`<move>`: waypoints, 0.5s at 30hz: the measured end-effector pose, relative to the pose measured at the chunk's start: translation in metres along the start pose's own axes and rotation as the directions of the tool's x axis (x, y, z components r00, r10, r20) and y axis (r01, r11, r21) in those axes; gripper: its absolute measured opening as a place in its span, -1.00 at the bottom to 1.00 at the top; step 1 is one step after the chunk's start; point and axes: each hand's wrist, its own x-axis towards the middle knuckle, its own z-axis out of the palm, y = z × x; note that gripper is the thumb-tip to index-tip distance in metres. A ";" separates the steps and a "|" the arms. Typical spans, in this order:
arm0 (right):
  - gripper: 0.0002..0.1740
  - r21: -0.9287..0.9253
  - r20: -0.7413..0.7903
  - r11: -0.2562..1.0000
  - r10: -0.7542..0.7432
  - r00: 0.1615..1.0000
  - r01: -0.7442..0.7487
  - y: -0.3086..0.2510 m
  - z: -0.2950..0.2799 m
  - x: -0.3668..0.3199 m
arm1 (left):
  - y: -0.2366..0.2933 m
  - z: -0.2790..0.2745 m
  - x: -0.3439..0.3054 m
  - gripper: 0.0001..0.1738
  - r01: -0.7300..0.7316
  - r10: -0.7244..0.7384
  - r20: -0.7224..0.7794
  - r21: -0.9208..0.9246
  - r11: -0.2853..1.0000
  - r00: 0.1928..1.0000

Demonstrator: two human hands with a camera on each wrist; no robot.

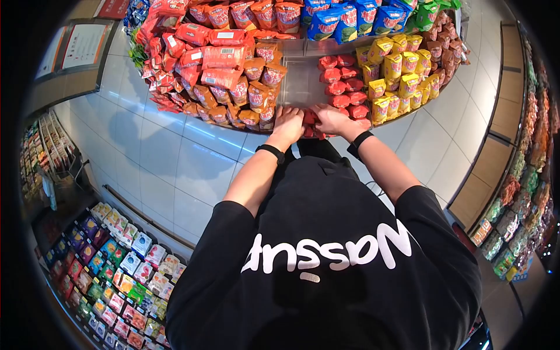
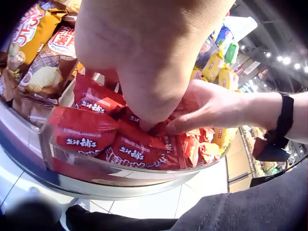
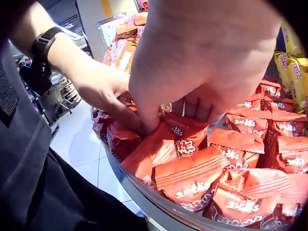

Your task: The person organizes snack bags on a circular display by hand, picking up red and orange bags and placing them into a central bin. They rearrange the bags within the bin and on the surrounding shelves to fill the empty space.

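Small red packets stand in rows in a clear-walled compartment of the display bin. Both hands reach down close together at its near edge. My left hand has its fingers down among the packets; their tips are hidden, and whether they grip one I cannot tell. Beside it, my right hand has its thumb in front of a red packet and its fingers curled behind it, low in the row.
Brown-orange bags fill the section to the left, with yellow bags to the right. Blue bags lie farther back. The bin's curved rim runs in front of my body. Shelves stand behind to the left.
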 end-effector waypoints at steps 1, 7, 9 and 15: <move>-0.40 -0.042 -0.006 0.999 0.008 1.000 -0.008 -0.002 -0.003 -0.004 | 0.000 0.007 0.002 -0.41 0.009 -0.009 -0.028 0.023 1.000 1.000; -0.50 -0.291 -0.063 0.946 0.127 0.990 -0.140 -0.010 0.003 -0.007 | -0.001 0.018 0.003 -0.58 -0.002 0.011 -0.117 0.070 0.998 0.993; -0.51 -0.276 -0.089 0.948 0.138 0.986 -0.158 -0.007 0.014 -0.003 | -0.002 0.018 0.004 -0.61 -0.022 0.034 -0.117 0.110 0.994 0.993; -0.44 -0.083 -0.166 0.987 0.126 0.978 -0.141 0.001 0.038 -0.001 | 0.001 0.007 0.000 -0.56 -0.052 0.058 -0.101 0.067 0.996 0.993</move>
